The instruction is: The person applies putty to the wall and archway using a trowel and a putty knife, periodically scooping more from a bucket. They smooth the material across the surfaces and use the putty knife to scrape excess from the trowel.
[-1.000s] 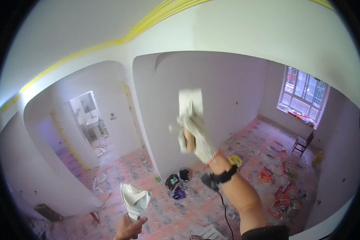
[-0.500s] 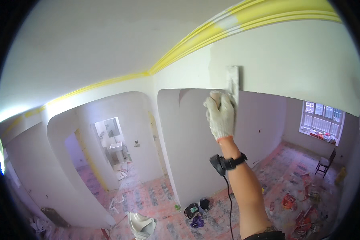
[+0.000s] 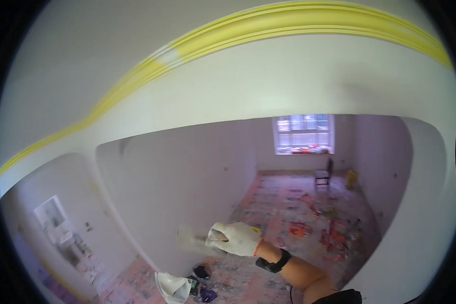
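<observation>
My right hand (image 3: 235, 239), in a white knit glove with an orange cuff, is closed on the handle of a plastering trowel (image 3: 193, 242). The trowel is smeared by motion and extends to the left of the fist. Hand and tool are below the white beam (image 3: 268, 83), apart from its face. A black band with a small box (image 3: 273, 262) circles my right wrist. At the lower edge shows a whitish, curved object (image 3: 171, 287) whose kind I cannot make out. My left hand is out of view.
Yellow cornice moulding (image 3: 299, 21) runs along the ceiling, with one white patch. Beyond the opening are a chair (image 3: 323, 175), a window (image 3: 304, 134) and red debris (image 3: 334, 238) on the stained floor. Dark bags (image 3: 206, 294) lie low in view. A doorway shows a washbasin (image 3: 67, 238).
The view has turned right, bringing the window and chair toward the middle. My right hand has come down and left with the trowel, off the beam's face, and the trowel now points left.
</observation>
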{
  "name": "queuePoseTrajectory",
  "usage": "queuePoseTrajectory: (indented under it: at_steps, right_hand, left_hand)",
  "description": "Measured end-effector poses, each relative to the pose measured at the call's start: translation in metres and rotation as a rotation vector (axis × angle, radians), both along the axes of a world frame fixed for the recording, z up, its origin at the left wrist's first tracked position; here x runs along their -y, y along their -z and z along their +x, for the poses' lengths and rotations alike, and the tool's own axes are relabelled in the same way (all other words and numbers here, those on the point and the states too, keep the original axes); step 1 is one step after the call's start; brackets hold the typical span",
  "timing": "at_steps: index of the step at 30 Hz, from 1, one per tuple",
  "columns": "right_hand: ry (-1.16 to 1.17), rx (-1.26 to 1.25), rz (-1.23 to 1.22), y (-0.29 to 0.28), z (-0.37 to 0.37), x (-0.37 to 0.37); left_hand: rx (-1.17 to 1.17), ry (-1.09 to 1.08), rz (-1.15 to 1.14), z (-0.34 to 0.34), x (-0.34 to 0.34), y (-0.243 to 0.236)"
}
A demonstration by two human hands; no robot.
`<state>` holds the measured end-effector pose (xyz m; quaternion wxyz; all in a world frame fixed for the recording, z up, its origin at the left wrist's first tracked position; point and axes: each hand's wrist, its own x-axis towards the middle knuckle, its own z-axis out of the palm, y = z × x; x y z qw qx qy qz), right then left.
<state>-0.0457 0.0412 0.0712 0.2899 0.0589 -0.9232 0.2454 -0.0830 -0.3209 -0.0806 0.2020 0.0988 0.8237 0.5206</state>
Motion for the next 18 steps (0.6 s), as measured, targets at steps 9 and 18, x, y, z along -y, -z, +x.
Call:
queuePoseTrajectory:
  at_steps: [9,18]
  right_hand:
    - [-0.200,0.232,-1.930,0.139,0.023,0.041]
    - [-0.422,0.121,-1.873,0.168,0.040,0.091]
  left_hand:
    - [-0.829,0.136,0.148,-0.027,-0.043,-0.039]
    - [-1.122,0.139,-0.256,-0.028,-0.066,-0.038]
